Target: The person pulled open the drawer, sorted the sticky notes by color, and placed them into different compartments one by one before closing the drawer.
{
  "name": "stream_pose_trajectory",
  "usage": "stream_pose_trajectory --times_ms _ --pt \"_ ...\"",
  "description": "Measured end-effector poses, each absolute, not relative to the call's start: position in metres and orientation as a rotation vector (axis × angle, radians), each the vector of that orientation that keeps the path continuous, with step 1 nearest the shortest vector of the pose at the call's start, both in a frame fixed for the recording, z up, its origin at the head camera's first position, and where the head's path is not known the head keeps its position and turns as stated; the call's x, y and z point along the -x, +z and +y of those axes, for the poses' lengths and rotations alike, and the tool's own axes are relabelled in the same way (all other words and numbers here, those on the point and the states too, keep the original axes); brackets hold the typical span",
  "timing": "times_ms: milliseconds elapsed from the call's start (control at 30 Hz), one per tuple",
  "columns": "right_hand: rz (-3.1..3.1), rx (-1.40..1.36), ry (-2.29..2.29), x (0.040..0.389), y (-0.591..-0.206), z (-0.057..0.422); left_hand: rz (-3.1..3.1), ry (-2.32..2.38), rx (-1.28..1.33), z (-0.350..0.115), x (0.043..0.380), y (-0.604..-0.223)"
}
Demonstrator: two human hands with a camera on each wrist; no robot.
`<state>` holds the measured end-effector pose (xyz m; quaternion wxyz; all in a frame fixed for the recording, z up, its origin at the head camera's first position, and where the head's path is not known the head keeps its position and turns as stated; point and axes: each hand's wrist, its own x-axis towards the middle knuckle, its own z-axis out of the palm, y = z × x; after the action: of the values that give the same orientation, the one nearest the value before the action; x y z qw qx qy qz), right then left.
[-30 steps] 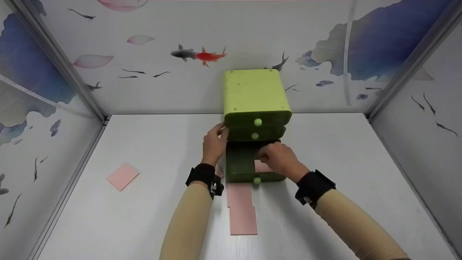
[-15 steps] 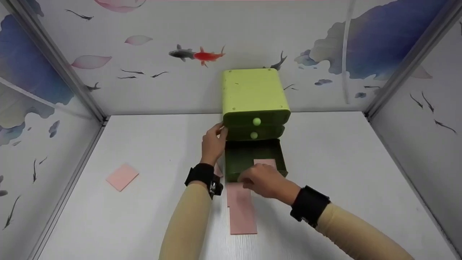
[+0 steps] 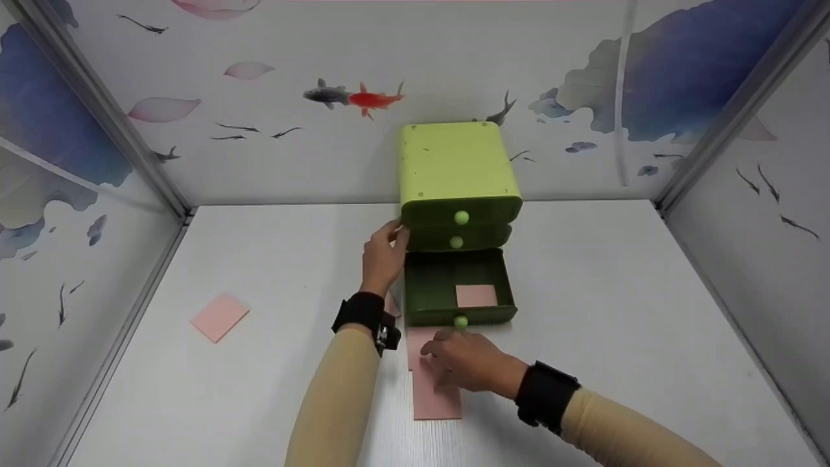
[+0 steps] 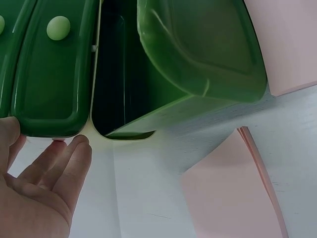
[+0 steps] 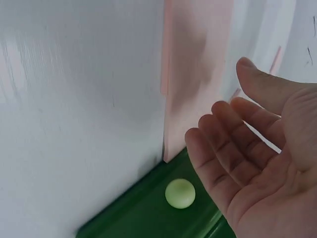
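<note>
A green cabinet [image 3: 457, 162] with several drawers stands against the back wall, its bottom drawer [image 3: 428, 295] pulled out. One pink paper slip [image 3: 476, 296] lies inside that drawer. My left hand [image 3: 384, 259] touches the cabinet's left side; the left wrist view shows its fingers loosely extended at the edge of a closed drawer [image 4: 54, 74]. Just in front of the round knob [image 3: 461, 322], my right hand [image 3: 470, 360] hovers over overlapping pink papers [image 3: 438, 399] on the table. Its fingers are loosely bent and hold nothing in the right wrist view.
A pink paper [image 3: 220, 317] lies apart on the left of the white table [image 3: 603, 311]. Beside the drawer, partly behind my left wrist, is a small pink paper stack [image 4: 230, 186]. Patterned walls [image 3: 259, 162] enclose the back and sides.
My right hand has come out of the open drawer and moved toward me, over the pink papers in front. The slip in the drawer is now uncovered. My left hand stays put.
</note>
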<state>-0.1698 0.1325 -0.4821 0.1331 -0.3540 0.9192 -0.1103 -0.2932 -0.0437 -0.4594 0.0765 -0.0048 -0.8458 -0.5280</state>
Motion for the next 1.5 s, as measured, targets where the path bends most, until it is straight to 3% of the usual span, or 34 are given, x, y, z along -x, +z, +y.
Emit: stream_pose_trajectory --times_ms 367,1500 --pt "2.648 1.067 -0.03 0.163 -0.497 0.126 -2.541 -1.58 0.015 -0.043 0.293 -0.457" --pt "2.511 1.045 -0.061 0.16 -0.502 0.124 -2.554 -1.569 0.006 -0.044 0.293 -0.46"
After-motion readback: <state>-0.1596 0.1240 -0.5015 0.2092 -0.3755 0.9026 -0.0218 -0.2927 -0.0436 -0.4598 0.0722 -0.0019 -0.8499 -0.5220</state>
